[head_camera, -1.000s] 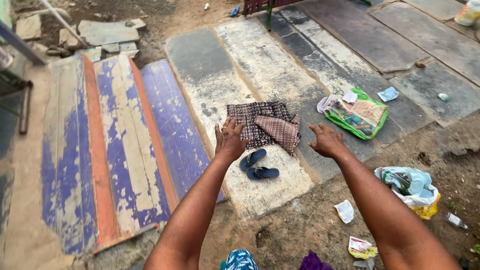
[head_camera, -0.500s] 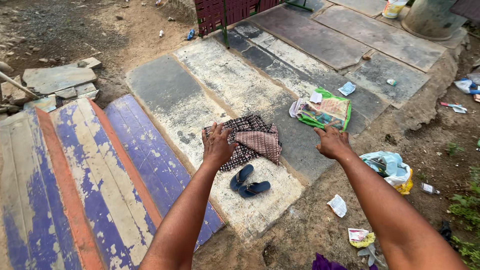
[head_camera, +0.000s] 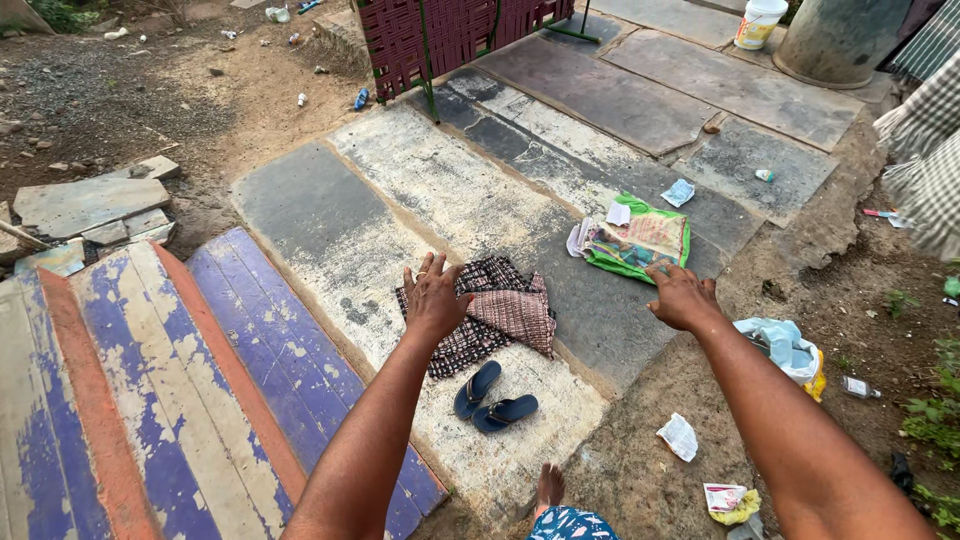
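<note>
Soft, even daylight is spread over the whole scene; no direct sun is seen, and no glare is thrown off the pale stone slab (head_camera: 470, 190) beyond the left hand (head_camera: 432, 296); shadows are faint, with only a thin dark edge seen under the blue sandals (head_camera: 495, 398) just below that hand; both forearms are evenly lit; focus is held sharp around the right hand (head_camera: 683, 297) and the woven cloth (head_camera: 500, 310) between the hands; straight edges are bent outward towards the corners by the wide lens; the checked fabric (head_camera: 925, 150) far right of the right hand is slightly soft.
</note>
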